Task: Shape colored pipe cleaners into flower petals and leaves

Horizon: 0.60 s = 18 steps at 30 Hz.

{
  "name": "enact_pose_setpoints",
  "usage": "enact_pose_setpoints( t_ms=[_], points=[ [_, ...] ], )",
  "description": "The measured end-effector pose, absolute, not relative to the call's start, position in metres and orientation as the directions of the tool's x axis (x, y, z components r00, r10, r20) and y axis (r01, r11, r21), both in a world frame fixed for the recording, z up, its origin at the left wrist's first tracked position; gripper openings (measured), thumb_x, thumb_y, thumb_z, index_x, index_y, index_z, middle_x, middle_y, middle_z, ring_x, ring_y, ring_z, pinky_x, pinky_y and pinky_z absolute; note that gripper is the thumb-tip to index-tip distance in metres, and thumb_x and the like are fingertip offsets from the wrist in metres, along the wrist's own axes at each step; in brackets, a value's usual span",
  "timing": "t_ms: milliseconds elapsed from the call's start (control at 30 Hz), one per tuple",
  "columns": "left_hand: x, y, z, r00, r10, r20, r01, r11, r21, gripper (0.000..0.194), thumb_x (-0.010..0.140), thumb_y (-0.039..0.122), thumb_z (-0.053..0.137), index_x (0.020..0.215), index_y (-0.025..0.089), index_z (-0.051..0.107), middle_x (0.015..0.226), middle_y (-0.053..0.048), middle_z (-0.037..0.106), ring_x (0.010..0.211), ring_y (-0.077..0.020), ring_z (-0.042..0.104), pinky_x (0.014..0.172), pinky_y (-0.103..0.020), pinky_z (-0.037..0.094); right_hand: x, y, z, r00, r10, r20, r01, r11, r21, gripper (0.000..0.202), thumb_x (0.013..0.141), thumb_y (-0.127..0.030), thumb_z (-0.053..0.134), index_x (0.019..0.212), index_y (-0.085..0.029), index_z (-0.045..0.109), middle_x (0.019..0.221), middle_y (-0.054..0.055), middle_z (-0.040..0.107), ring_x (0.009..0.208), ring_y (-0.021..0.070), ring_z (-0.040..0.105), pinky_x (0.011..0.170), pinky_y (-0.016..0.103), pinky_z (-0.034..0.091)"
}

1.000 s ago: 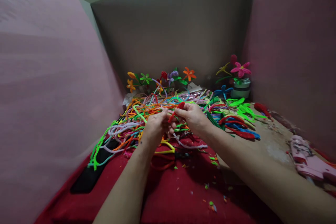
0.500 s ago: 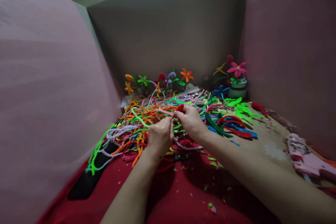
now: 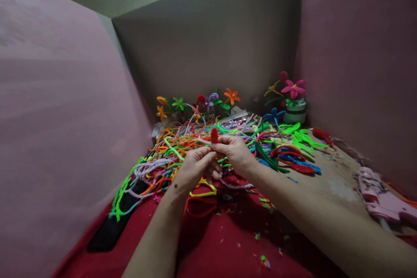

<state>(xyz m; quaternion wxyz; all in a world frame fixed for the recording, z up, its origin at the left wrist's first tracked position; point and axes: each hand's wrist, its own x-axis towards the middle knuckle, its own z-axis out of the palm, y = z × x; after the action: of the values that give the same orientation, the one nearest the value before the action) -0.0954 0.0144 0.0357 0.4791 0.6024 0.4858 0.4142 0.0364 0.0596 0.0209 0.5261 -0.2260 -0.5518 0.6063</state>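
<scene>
A small red fuzzy piece (image 3: 214,135) stands upright between my two hands, above the pile of coloured pipe cleaners (image 3: 182,139). My right hand (image 3: 236,152) pinches its lower end between thumb and fingers. From the left, my left hand (image 3: 197,167) meets it at the same spot, thumb and forefinger closed near the base of the red piece, its other fingers curled below. The fingertips hide the bottom of the piece.
Fuzzy flowers (image 3: 232,95) stand behind the pile. On the right are a green pot (image 3: 295,112), red and blue loops (image 3: 298,167) and a pink glue gun (image 3: 382,197). A black flat object (image 3: 106,232) lies at left on red cloth (image 3: 208,252).
The red piece has turned from slanting right to upright. My left hand has rolled and its lower fingers have loosened. The view has shifted slightly.
</scene>
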Motion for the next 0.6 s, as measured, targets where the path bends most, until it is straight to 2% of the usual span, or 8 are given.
enact_pose_setpoints(
  t_ms=[100, 200, 300, 400, 533, 600],
  points=[
    [-0.103, 0.016, 0.042, 0.029, 0.990, 0.140, 0.334, -0.142, 0.932, 0.032, 0.070, 0.040, 0.062, 0.088, 0.013, 0.061, 0.064, -0.001, 0.061, 0.047, -0.0087, 0.053, 0.040, -0.017, 0.040, 0.037, 0.058, 0.024, -0.386, 0.880, 0.278, -0.309, 0.161, -0.937, 0.014, 0.063, -0.024, 0.063, 0.057, -0.013, 0.057, 0.050, -0.004, 0.052, 0.045, 0.0057, 0.042, 0.046, 0.020, 0.030],
    [-0.106, 0.017, 0.043, -0.022, 0.966, 0.258, 0.317, -0.238, 0.918, 0.033, 0.073, 0.040, 0.058, 0.095, 0.015, 0.063, 0.068, 0.000, 0.061, 0.051, -0.0078, 0.050, 0.044, -0.018, 0.037, 0.035, 0.055, 0.024, -0.473, 0.853, 0.222, -0.240, 0.118, -0.964, 0.015, 0.063, -0.026, 0.063, 0.058, -0.013, 0.057, 0.048, -0.005, 0.050, 0.043, 0.0053, 0.039, 0.044, 0.020, 0.026],
    [-0.103, 0.018, 0.039, -0.022, 0.928, 0.372, 0.384, -0.336, 0.860, 0.022, 0.074, 0.035, 0.057, 0.079, 0.015, 0.065, 0.066, 0.001, 0.057, 0.056, -0.0084, 0.048, 0.051, -0.019, 0.037, 0.032, 0.055, 0.018, -0.497, 0.850, 0.175, -0.183, 0.094, -0.979, 0.018, 0.061, -0.029, 0.064, 0.057, -0.013, 0.056, 0.043, -0.006, 0.044, 0.039, 0.0041, 0.031, 0.041, 0.020, 0.021],
    [-0.099, 0.017, 0.035, -0.052, 0.851, 0.522, 0.545, -0.414, 0.729, 0.018, 0.076, 0.028, 0.054, 0.064, 0.016, 0.061, 0.065, 0.001, 0.054, 0.062, -0.0098, 0.049, 0.056, -0.021, 0.037, 0.030, 0.056, 0.014, -0.495, 0.858, 0.140, -0.125, 0.090, -0.988, 0.020, 0.060, -0.030, 0.064, 0.053, -0.014, 0.054, 0.041, -0.006, 0.042, 0.038, 0.0044, 0.029, 0.040, 0.021, 0.019],
    [-0.093, 0.015, 0.032, 0.003, 0.774, 0.633, 0.774, -0.403, 0.489, 0.021, 0.074, 0.020, 0.053, 0.053, 0.016, 0.054, 0.061, 0.002, 0.051, 0.061, -0.0100, 0.046, 0.059, -0.022, 0.035, 0.028, 0.055, 0.015, -0.453, 0.884, 0.114, 0.004, 0.130, -0.992, 0.023, 0.060, -0.022, 0.060, 0.043, -0.015, 0.046, 0.036, -0.007, 0.039, 0.037, 0.0043, 0.029, 0.041, 0.021, 0.019],
    [-0.092, 0.016, 0.032, -0.034, 0.767, 0.641, 0.794, -0.369, 0.484, 0.021, 0.073, 0.020, 0.054, 0.053, 0.016, 0.054, 0.059, 0.002, 0.049, 0.059, -0.0098, 0.045, 0.057, -0.022, 0.033, 0.028, 0.053, 0.015, -0.442, 0.890, 0.113, 0.016, 0.134, -0.991, 0.022, 0.061, -0.022, 0.059, 0.044, -0.015, 0.048, 0.036, -0.006, 0.040, 0.037, 0.0043, 0.029, 0.040, 0.021, 0.019]
  ],
)
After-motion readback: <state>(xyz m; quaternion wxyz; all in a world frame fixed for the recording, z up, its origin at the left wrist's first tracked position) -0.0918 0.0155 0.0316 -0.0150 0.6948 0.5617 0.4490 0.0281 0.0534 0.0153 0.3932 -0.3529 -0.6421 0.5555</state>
